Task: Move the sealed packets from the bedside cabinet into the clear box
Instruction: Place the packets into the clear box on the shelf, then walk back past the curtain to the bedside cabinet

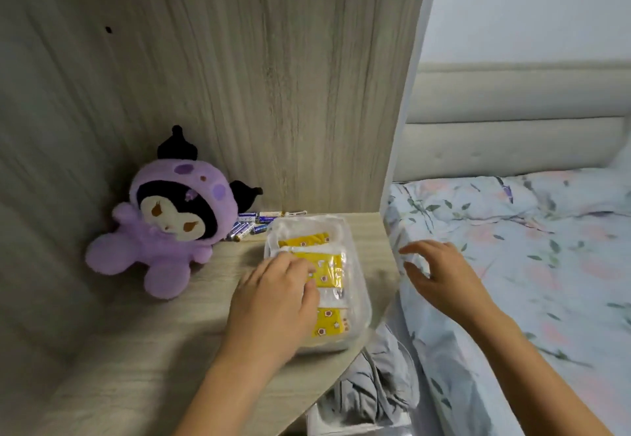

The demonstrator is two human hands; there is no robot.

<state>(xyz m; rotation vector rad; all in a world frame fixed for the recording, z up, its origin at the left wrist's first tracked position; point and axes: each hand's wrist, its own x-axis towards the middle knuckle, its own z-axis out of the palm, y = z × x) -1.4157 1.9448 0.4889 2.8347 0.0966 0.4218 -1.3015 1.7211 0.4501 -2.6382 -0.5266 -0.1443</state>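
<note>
Filling the right half of the view, the bed [532, 265] lies under a pale floral sheet, with a padded grey headboard [512, 121] behind it. A tall wood-grain panel [239, 77] rises at the back and left, and its white edge separates the alcove from the bed. Below it, the bedside cabinet [143, 360] shows a wood-grain top that runs toward the lower left.

A purple plush toy [164, 227] sits in the back left corner of the top, leaning against the panel, well apart from both hands. Grey crumpled fabric [372, 391] is bunched in the gap between cabinet and bed, just below the front corner of the top.

The clear box [351, 265] stands on the right part of the cabinet top, near its edge by the bed. Inside it lie the sealed packets [327, 271], yellow with small patterned marks and white ends, stacked from the back of the box to the front.

The left hand [273, 302] reaches into the box from the front, fingers curled down onto the middle packet, covering much of its left side; whether it pinches the packet or only presses on it cannot be told. The right hand [440, 271] hovers over the bed's edge just beside the box, fingers spread and loosely bent, holding nothing.

A scatter of small batteries [252, 225] lies behind the box, between it and the plush toy, against the back panel.
</note>
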